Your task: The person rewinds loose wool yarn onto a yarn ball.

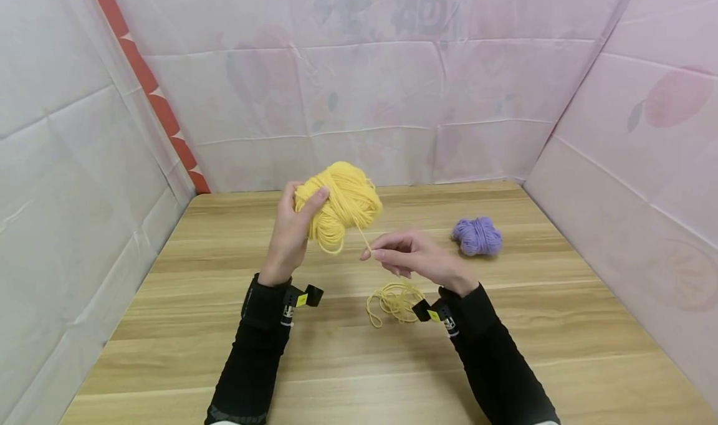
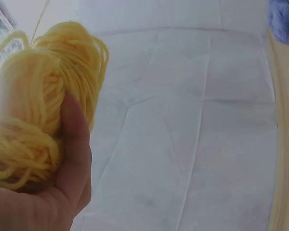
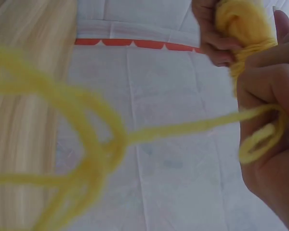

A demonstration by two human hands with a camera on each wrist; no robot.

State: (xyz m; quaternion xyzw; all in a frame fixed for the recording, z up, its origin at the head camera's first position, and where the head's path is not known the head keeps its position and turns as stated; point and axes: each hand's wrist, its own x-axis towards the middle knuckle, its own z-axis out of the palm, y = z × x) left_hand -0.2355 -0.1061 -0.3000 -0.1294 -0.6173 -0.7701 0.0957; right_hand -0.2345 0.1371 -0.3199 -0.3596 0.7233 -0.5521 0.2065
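Observation:
My left hand (image 1: 288, 238) holds a skein of yellow yarn (image 1: 349, 197) up above the table, thumb across its front. The left wrist view shows the yellow skein (image 2: 33, 106) in that hand's grasp, the thumb along its side. A taut strand (image 1: 364, 239) runs from the skein down to my right hand (image 1: 417, 255), which pinches it between thumb and forefinger. In the right wrist view the yarn passes among the curled fingers (image 3: 269, 72), and a small loop (image 3: 255, 147) sticks out at the palm. Loose yellow yarn (image 1: 392, 300) trails below that hand in tangled loops.
A purple skein of yarn (image 1: 477, 236) lies on the wooden table (image 1: 235, 350) to the right of my hands. Pale printed sheets (image 1: 359, 95) enclose the table at the back and both sides, with a red strip (image 1: 148, 79) at the back left corner.

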